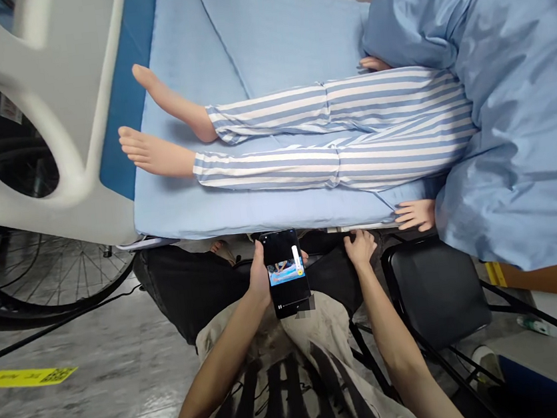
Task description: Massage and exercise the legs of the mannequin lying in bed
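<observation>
My left hand [259, 273] is wrapped round a black smartphone [289, 295], held upright above my lap. A small picture with blue in it and a white bar shows on its lit screen. My right hand [362, 248] rests on my right knee, its fingers loosely bent and apart, holding nothing. Ahead of both hands, a manikin-like figure lies on the bed, wearing blue-and-white striped trousers [274, 170]. Its bare feet [159, 154] point left. One of its hands [416, 215] sticks out from under a blue quilt [524, 161], which covers its upper body.
The bed's light blue sheet [288, 27] ends just beyond my knees. At the left stands the grey bed end board [81, 64], with a spoked wheel [84, 271] below it. A black folding chair [439, 291] is on my right. A yellow tag [26, 377] hangs at the lower left.
</observation>
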The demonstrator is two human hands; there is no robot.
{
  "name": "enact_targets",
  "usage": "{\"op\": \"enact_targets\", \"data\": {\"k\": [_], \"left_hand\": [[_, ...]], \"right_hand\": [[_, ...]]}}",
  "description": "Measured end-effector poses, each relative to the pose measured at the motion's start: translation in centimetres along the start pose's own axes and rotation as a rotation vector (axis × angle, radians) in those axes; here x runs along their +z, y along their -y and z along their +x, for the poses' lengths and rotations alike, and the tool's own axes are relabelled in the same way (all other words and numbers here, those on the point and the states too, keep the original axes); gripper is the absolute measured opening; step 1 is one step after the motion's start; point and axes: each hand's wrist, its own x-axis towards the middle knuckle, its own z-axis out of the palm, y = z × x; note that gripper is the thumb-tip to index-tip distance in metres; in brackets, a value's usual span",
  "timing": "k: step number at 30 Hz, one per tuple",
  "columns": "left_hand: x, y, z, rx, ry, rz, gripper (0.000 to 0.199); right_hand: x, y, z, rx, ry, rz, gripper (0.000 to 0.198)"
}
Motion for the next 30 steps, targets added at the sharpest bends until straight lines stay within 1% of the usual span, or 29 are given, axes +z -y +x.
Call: {"op": "enact_targets", "data": {"k": [4,6,9,12,15,21,30], "left_hand": [[0.0,-0.2,0.0,0.004,-0.021,-0.005,0.071],[0.1,-0.2,0.0,0.009,-0.027,-0.015,0.07],[0.0,-0.1,0.2,0.012,-0.03,-0.026,0.069],[-0.2,0.0,0.4,0.015,-0.043,-0.029,0.067],[-0.2,0.1,0.5,0.045,-0.024,0.009,0.069],[0.3,0.0,0.3,0.086,0.029,0.116,0.078],[0.8,0.0,0.2,0.062,0.004,0.074,0.079]], "right_hand": [[0.1,-2.3,1.5,-0.106,0.005,0.095,0.029],[0.0,-3.6,2.3,-0.133,-0.048,0.136,0.026],[0.2,-4.7,3.1,-0.079,-0.167,0.147,0.023],[0.6,-4.4,3.1,0.02,-0.231,0.096,0.023],[0.9,-3.9,2.8,0.071,-0.243,0.048,0.025],[1.0,-4.1,2.8,0.061,-0.221,0.047,0.025],[0.5,-3.5,2.6,0.068,-0.208,0.061,0.024]]}}
